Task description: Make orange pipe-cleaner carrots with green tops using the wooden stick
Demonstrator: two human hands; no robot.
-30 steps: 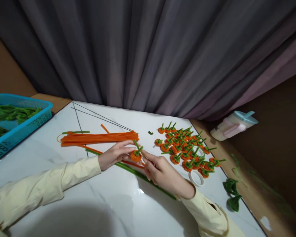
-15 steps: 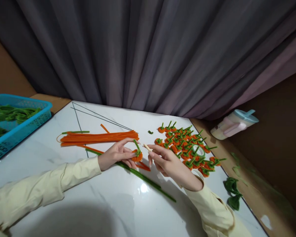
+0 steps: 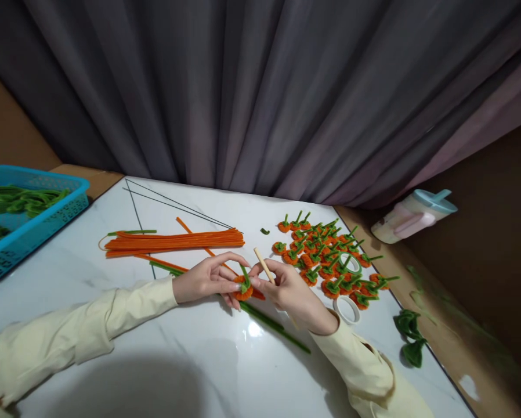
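Between the thumb and fingers of my left hand (image 3: 208, 278) is a small orange pipe-cleaner pumpkin (image 3: 243, 291), its green stem pointing up. My right hand (image 3: 289, 288) has a thin pale wooden stick (image 3: 264, 264) tucked in its grip, slanting up to the left. Its thumb and fingertip meet at the pumpkin's right side, close to the stem; whether they pinch it is hard to tell. Beneath the hands lie long green pipe cleaners (image 3: 278, 330). Finished pumpkins (image 3: 310, 273) with green stems crowd the table just right of my right hand.
A bundle of orange pipe cleaners (image 3: 173, 241) lies at the left. White tape rings (image 3: 347, 310) sit beside the pumpkins. A blue basket (image 3: 75, 194) with green pieces stands far left. Dark green leaf shapes (image 3: 411, 337) and a lidded cup (image 3: 412, 216) are at the right.
My right hand has moved left, its fingers now at the pumpkin. The stick has swung to a steeper angle within the grip. The left hand has barely moved.
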